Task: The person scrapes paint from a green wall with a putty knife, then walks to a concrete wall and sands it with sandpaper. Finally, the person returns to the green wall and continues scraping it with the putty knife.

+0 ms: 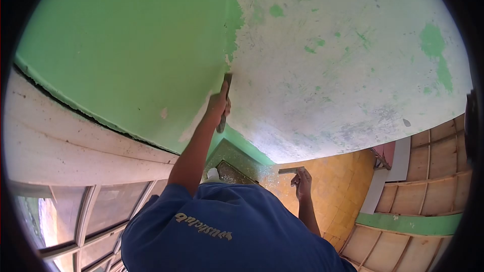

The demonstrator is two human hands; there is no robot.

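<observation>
My left hand (219,106) is raised to the corner between two walls, closed round a scraper (228,81) whose blade end meets the paint edge. Left of the corner, the wall (136,45) is mostly green, with a few pale bare patches. The wall on the right (327,80) shows a whitish surface with scattered green spots. Lower down on the right, my right hand (303,181) holds a second flat scraper (289,171) away from the wall.
Below lies a yellowish tiled floor (333,181). Pale flakes lie on a dark surface (234,171) at the corner's foot. Framed window panes (113,206) stand at the lower left. Wooden framed panels (398,244) and a green strip (411,223) are at the lower right.
</observation>
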